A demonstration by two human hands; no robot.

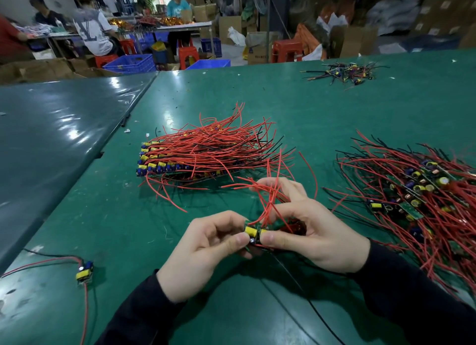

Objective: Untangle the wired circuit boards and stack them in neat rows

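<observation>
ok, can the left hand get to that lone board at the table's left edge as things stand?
Probably not right away: the left hand is pinching the held boards. Once freed, bare green table lies between it and the lone board.

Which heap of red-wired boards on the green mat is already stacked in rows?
The centre heap beyond the hands: its yellow-and-blue components line up along the left edge. The right heap is a loose tangle.

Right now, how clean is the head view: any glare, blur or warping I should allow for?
Head view: overhead lights glare white on the grey mat and faintly on the green mat; wide-angle warping bends the table edges; background people are blurred; the held boards and both hands stay sharp.
</observation>
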